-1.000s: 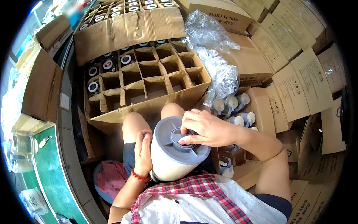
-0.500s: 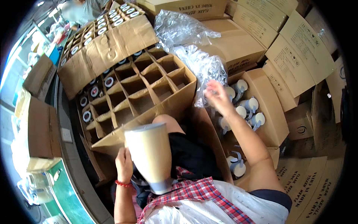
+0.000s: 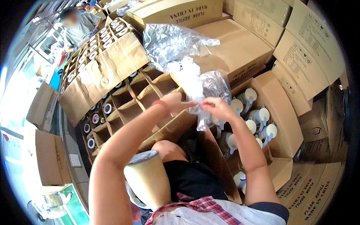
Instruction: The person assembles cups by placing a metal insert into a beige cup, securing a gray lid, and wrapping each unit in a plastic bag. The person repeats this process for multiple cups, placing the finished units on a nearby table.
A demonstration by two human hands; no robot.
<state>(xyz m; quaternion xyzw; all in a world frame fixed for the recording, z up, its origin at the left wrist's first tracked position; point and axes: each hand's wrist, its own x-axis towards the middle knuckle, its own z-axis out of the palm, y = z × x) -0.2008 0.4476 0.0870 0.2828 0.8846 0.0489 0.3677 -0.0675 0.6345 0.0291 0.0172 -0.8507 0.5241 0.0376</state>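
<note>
Gleaming and crumpled, clear plastic (image 3: 215,84) spread above and below the pinching right hand (image 3: 219,108); whether the left hand (image 3: 177,103), beside it, gripped, I couldn't tell.

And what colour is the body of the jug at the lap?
The jug's body is cream, seen best in the head view.

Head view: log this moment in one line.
left hand: at plastic; right hand: at plastic; flask: at lap, neither hand on it; divided carton: partly filled
</note>
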